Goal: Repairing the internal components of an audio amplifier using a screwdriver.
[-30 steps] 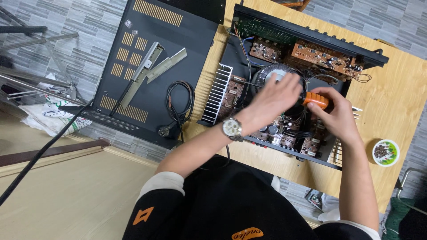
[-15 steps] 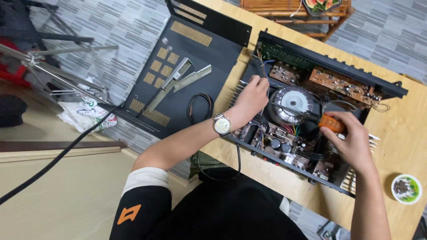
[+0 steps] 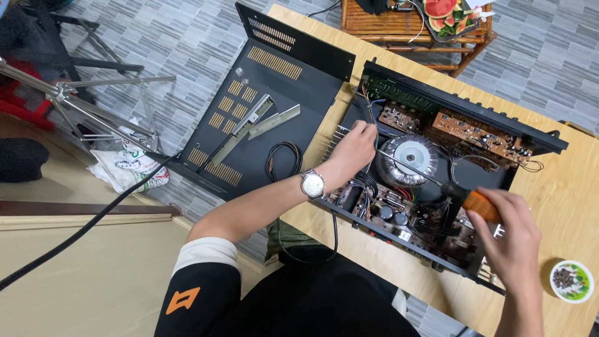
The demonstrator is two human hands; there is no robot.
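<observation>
An opened black amplifier chassis (image 3: 530,134) lies on a wooden table, showing circuit boards, wires and a round grey transformer (image 3: 409,160). My left hand (image 3: 352,150), with a wristwatch, rests at the chassis's left inner edge, fingers pinched near the tip of a long screwdriver shaft. My right hand (image 3: 511,240) grips the orange screwdriver handle (image 3: 481,204) at the lower right; the shaft runs across the transformer toward my left hand.
The removed black vented cover (image 3: 262,118) lies on the tiled floor with two metal brackets (image 3: 262,122) and a coiled black cable (image 3: 284,159) on it. A small bowl of screws (image 3: 571,281) sits at the table's right. A tripod (image 3: 93,106) stands left; a wooden stool (image 3: 412,25) is behind.
My left hand has moved from the transformer to the chassis's left edge. My right hand has pulled back to the lower right, laying the screwdriver across the transformer. The view has tilted up.
</observation>
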